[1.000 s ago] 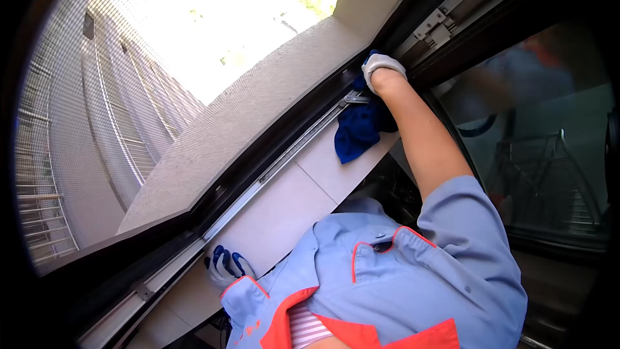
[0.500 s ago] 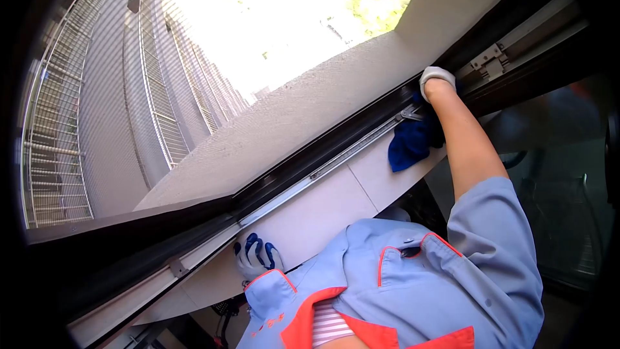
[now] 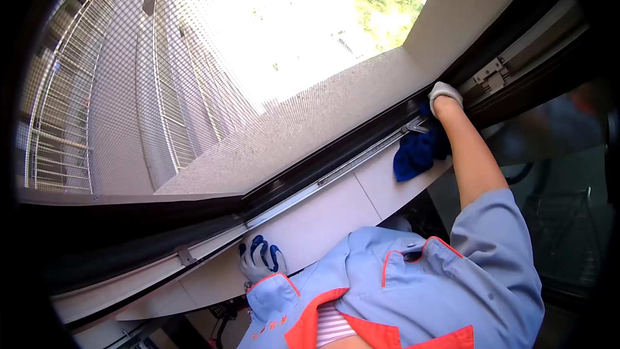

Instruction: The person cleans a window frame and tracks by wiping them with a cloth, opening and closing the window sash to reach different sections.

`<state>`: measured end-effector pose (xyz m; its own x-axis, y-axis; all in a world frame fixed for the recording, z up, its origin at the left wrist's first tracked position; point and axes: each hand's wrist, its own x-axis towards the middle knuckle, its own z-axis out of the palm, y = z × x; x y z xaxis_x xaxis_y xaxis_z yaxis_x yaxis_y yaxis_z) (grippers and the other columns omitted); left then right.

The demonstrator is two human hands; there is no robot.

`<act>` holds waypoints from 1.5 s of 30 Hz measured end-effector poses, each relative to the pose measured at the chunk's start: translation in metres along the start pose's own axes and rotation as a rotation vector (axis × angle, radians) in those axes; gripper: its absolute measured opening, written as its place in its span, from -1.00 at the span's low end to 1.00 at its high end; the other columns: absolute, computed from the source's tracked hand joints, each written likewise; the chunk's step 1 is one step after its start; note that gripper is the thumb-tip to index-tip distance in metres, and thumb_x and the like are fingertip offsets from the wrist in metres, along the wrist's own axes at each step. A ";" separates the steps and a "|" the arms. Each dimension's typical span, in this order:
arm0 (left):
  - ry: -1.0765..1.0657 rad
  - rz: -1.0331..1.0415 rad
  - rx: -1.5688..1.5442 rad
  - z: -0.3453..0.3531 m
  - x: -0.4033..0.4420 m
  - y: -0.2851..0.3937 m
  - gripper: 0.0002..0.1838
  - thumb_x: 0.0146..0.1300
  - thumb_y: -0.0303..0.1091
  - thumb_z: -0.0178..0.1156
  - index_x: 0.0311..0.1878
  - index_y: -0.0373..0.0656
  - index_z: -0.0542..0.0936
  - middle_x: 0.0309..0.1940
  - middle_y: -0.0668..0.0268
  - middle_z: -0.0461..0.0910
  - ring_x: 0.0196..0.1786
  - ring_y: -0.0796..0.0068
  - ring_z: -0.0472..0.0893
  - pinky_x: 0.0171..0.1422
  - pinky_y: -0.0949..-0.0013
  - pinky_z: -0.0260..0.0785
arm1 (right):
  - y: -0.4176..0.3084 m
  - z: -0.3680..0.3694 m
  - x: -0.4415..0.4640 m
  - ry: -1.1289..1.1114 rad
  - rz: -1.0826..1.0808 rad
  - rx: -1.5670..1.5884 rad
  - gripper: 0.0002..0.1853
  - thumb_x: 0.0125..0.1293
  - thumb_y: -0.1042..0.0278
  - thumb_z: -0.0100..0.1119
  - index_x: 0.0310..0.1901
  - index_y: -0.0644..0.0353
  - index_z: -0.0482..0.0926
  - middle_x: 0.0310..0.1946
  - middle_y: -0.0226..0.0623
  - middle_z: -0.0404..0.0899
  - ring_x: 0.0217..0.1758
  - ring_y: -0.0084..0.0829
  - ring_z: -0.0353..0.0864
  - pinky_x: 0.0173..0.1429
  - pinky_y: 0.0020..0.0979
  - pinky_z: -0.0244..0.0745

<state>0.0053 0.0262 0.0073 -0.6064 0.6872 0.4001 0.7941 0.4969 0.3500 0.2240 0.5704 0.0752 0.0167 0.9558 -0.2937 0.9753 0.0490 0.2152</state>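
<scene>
Right hand [image 3: 446,97], gloved, arm stretched out to the corner of the window frame [image 3: 336,157]. Fingers hidden; cannot tell the grip. Blue cloth [image 3: 414,158] bunched under and against it, loose end trailing from the hand toward the body, onto the white sill [image 3: 323,220]. Just left of the hand: metal linkage [image 3: 413,128] on a track [image 3: 290,200], long axis slanting down toward the left hand [image 3: 260,258]. That one well apart from the cloth, fingers loosely spread, nothing seen in them. Right is clearly nearer. Farther out, right of the right hand: pale fitting [image 3: 492,75]. Ahead of the left hand: mesh screen [image 3: 116,110]. Containers: shirt pocket [image 3: 399,270] between the hands, gaping; contents too dark to tell.
</scene>
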 end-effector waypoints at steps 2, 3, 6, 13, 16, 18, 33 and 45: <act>0.006 0.014 -0.012 0.002 -0.001 -0.003 -0.68 0.07 -0.39 0.37 -0.07 -0.13 0.59 0.08 0.28 0.61 0.16 0.09 0.50 0.38 -0.02 0.30 | 0.000 0.001 0.002 0.041 -0.015 0.019 -0.75 0.26 0.29 0.20 -0.08 0.11 0.75 0.10 -0.06 0.63 0.24 -0.01 0.59 0.20 -0.18 0.58; 0.007 0.014 -0.016 0.003 -0.002 -0.003 -0.67 0.07 -0.39 0.37 -0.07 -0.13 0.60 0.09 0.27 0.61 0.16 0.09 0.50 0.38 -0.02 0.30 | 0.001 0.002 0.003 0.030 0.000 0.034 -0.74 0.26 0.29 0.19 -0.07 0.10 0.75 0.10 -0.06 0.63 0.24 -0.02 0.59 0.19 -0.18 0.58; 0.000 0.006 -0.025 0.004 -0.003 -0.002 -0.66 0.07 -0.40 0.37 -0.05 -0.13 0.60 0.10 0.26 0.59 0.14 0.10 0.50 0.37 0.00 0.30 | 0.004 0.010 0.018 -0.019 0.017 0.037 -0.73 0.27 0.27 0.16 -0.07 0.09 0.74 0.13 -0.06 0.60 0.26 -0.03 0.55 0.15 -0.18 0.57; -0.001 -0.049 -0.150 0.012 -0.007 -0.008 -0.63 0.08 -0.41 0.36 0.00 -0.18 0.60 0.07 0.26 0.61 0.11 0.09 0.53 0.35 0.05 0.35 | 0.016 0.016 -0.009 -0.043 -0.176 0.524 -0.64 0.47 0.10 -0.01 0.06 0.17 0.60 0.05 -0.12 0.66 -0.01 -0.17 0.63 0.11 -0.11 0.50; 0.017 0.000 -0.075 0.006 -0.002 -0.006 -0.66 0.09 -0.40 0.34 -0.03 -0.17 0.61 0.02 0.23 0.64 0.06 0.07 0.58 0.35 0.07 0.38 | 0.055 0.059 -0.044 -0.014 -0.227 0.935 -0.76 0.46 0.18 0.11 -0.06 0.15 0.63 -0.21 -0.37 0.65 -0.24 -0.46 0.56 -0.12 -0.31 0.51; 0.014 0.045 -0.067 0.007 -0.001 -0.009 -0.66 0.10 -0.40 0.34 -0.02 -0.17 0.60 0.02 0.21 0.64 0.03 0.07 0.59 0.33 0.05 0.39 | 0.077 0.067 -0.106 -0.141 -0.109 1.342 -0.84 0.45 0.28 0.17 -0.09 0.14 0.63 -0.31 -0.53 0.58 -0.31 -0.63 0.51 -0.23 -0.44 0.46; 0.002 0.103 -0.039 0.005 0.001 -0.005 -0.74 0.20 -0.41 0.29 -0.04 -0.22 0.58 0.01 0.16 0.65 0.00 0.05 0.63 0.34 -0.01 0.38 | 0.194 0.190 -0.182 0.043 -0.053 1.379 -0.59 0.37 0.36 0.24 0.21 0.28 0.54 0.01 -0.26 0.69 0.05 -0.34 0.67 0.18 -0.35 0.52; -0.009 0.080 -0.089 0.001 0.003 -0.002 -0.71 0.15 -0.45 0.34 -0.05 -0.24 0.57 0.02 0.11 0.65 0.02 0.04 0.65 0.33 0.04 0.40 | 0.040 0.157 -0.167 0.633 0.052 0.405 -0.16 0.18 -0.05 0.44 0.41 0.16 0.33 0.38 0.04 0.36 0.43 0.06 0.33 0.47 -0.17 0.27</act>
<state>0.0024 0.0277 0.0065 -0.5404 0.7275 0.4228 0.8329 0.3913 0.3913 0.2950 0.3674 -0.0128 0.0543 0.9441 0.3251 0.9834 0.0059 -0.1812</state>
